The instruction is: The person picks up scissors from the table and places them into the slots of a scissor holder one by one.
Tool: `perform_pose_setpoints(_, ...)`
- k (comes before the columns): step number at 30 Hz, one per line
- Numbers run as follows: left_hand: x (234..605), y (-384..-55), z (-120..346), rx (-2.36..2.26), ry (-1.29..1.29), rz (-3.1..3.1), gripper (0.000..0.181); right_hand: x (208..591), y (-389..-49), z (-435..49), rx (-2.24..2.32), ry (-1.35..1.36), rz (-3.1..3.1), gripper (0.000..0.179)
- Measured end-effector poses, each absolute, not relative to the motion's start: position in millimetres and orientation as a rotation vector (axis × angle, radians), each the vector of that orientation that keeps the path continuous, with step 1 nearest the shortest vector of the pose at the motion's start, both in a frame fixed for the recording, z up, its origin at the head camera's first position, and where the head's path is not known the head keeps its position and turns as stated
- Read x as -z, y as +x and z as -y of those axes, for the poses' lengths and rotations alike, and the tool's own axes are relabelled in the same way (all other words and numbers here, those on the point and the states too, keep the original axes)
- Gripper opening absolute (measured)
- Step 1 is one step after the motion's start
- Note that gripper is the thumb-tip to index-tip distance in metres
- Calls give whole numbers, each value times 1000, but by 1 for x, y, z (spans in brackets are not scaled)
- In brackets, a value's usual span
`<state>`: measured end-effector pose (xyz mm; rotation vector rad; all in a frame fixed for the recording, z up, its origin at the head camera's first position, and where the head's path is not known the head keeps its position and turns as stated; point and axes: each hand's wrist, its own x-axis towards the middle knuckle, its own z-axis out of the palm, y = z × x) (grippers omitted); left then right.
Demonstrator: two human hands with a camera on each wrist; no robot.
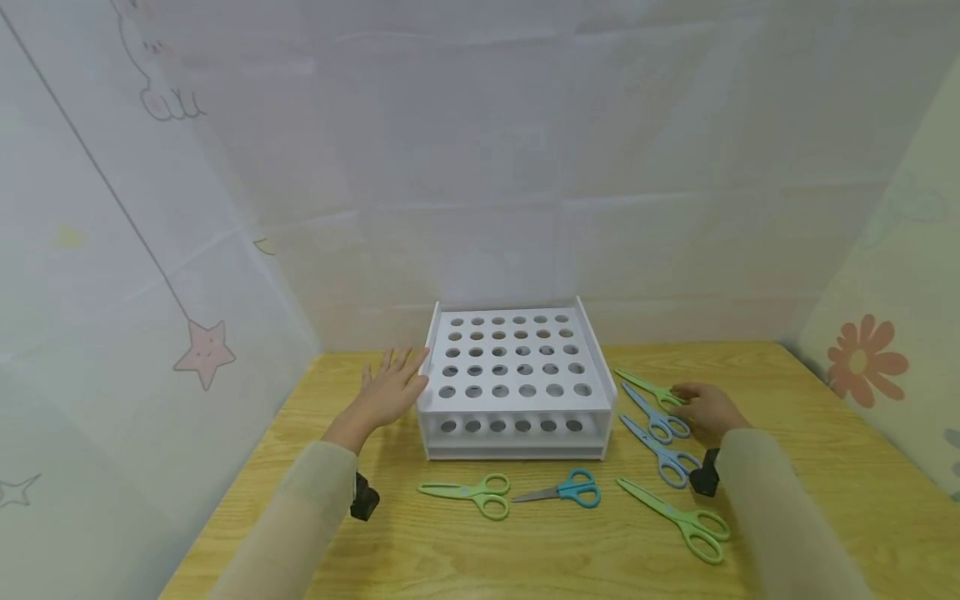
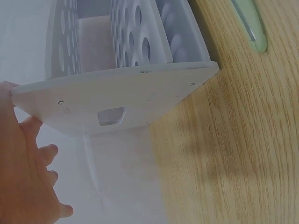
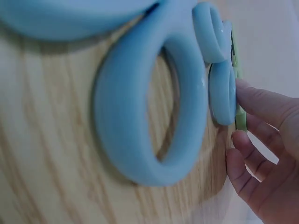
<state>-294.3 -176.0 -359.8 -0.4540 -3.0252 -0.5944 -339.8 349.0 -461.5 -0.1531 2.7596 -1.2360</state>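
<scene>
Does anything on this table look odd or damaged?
Nothing looks damaged. The teal scissors in front of the white rack stand out: their blades look grey, while the green scissors and pale-blue scissors have coloured blades.

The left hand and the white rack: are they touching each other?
Touching. In the left wrist view, the left hand meets the side edge of the white rack with one finger, leaving no visible gap.

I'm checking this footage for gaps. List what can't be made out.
- Right wrist view: the index fingertip of the right hand, hidden by the far green scissors; whether its grip is closed is unclear.
- Right wrist view: blades of the near blue scissors, cut off by the frame.
- Left wrist view: handles of the left green scissors and part of the rack, cut off by the top edge.
</scene>
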Motion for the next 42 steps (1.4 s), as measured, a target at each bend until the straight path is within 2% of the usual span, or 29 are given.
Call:
perform_pose_setpoints(6, 359, -294, 176, 586, -452, 3029, 54, 463, -339, -346, 1299, -148, -2725, 67)
perform_pose_setpoints(17, 359, -295, 176, 582, -463, 3017, 54, 459, -335, -348, 1122, -171, -2822, 66)
perform_pose_setpoints(42, 358, -294, 175, 584, -475, 3016, 54, 439, -325, -355, 1445, -102, -2760, 67)
